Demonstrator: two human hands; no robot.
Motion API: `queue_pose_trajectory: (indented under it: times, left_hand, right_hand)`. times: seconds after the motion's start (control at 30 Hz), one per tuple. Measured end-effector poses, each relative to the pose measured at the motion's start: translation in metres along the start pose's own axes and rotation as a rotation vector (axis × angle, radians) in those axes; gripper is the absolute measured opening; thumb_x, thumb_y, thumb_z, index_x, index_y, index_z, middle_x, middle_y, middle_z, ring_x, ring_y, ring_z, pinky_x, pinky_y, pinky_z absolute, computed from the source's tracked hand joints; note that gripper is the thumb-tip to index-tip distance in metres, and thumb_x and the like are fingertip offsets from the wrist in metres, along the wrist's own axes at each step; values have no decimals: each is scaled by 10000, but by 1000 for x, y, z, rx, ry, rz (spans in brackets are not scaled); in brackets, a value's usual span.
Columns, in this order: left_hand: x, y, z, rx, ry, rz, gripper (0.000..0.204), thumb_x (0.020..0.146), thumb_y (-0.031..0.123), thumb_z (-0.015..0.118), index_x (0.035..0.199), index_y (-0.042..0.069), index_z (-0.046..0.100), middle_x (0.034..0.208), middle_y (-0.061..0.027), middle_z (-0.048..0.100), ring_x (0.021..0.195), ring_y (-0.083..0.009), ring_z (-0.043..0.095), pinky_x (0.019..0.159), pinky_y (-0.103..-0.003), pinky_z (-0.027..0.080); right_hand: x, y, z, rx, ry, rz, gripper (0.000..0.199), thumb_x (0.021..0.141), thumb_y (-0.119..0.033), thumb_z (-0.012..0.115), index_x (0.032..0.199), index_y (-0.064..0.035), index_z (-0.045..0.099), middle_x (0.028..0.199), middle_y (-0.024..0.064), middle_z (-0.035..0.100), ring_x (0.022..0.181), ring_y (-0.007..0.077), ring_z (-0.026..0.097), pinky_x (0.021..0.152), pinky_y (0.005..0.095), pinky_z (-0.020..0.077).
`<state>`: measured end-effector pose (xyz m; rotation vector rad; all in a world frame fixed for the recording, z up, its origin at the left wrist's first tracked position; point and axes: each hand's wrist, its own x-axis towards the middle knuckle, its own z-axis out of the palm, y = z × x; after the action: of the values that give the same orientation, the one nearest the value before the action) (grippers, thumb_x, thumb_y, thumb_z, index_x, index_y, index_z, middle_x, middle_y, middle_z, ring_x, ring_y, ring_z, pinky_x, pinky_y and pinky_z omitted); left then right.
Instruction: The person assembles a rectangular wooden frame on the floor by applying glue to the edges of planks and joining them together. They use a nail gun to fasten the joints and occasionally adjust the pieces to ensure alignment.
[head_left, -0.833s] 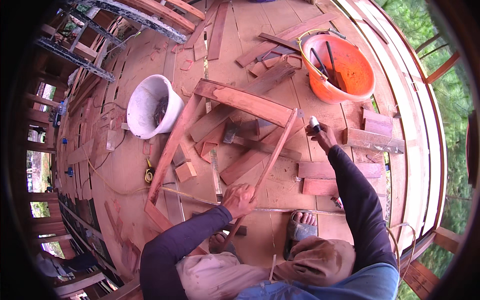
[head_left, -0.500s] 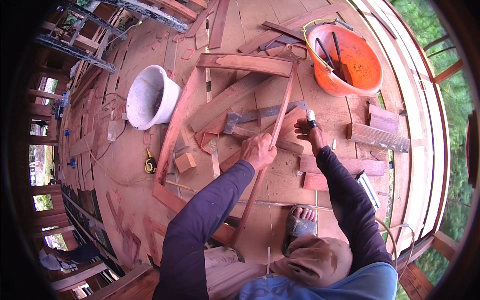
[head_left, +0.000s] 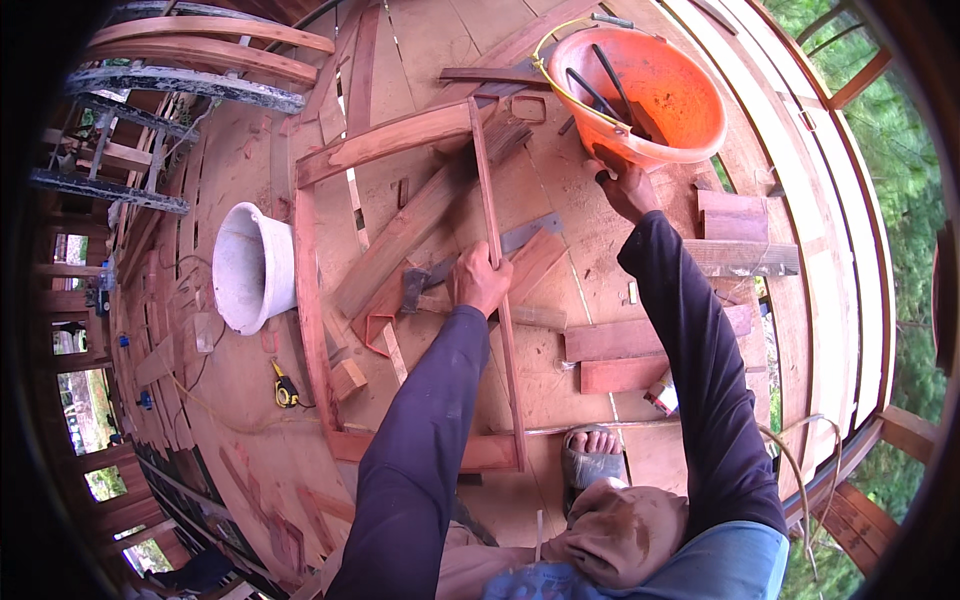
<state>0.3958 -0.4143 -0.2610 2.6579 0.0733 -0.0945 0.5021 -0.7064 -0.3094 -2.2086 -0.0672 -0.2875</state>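
Red wood frame (head_left: 400,140) is gripped tight on its thin side bar by the left hand (head_left: 480,280), while the right hand (head_left: 622,185) is closed on something small beside the orange bucket (head_left: 660,90).

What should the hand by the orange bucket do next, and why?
Probably dip into the orange bucket: the right hand is at its rim, tools lie inside, and the left hand grips the wooden frame's thin side strip.

White bucket (head_left: 250,265) lying on side left; yellow tape measure (head_left: 285,388) near it; wood offcuts (head_left: 650,350) right.
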Motion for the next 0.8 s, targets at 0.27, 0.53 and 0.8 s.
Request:
queue_pose_trajectory:
  times: [0.27,0.53,0.8]
  left_hand:
    - [-23,-8,38,-216,130,-55,385,847,233,661,1060,-18,461,1028,-267,543,989,-461,564,876,-516,459]
    - [-25,6,38,-319,50,-184,363,879,171,638,1095,-15,415,1079,-283,510,1049,-481,538,900,-545,431]
    - [-20,11,56,-384,95,-196,306,867,162,651,1031,11,441,997,-234,538,963,-433,576,820,-519,472]
  right_hand:
    - [52,63,-68,-406,176,478,497,936,-499,581,1211,-94,668,1075,287,688,1061,447,657,908,507,511]
    - [136,-37,74,81,-26,308,378,899,-232,555,1193,-37,691,1028,291,696,1017,438,671,904,466,509]
    - [217,1,153,438,-51,461,482,932,-280,507,1373,-90,551,1107,183,612,1004,327,577,859,394,451]
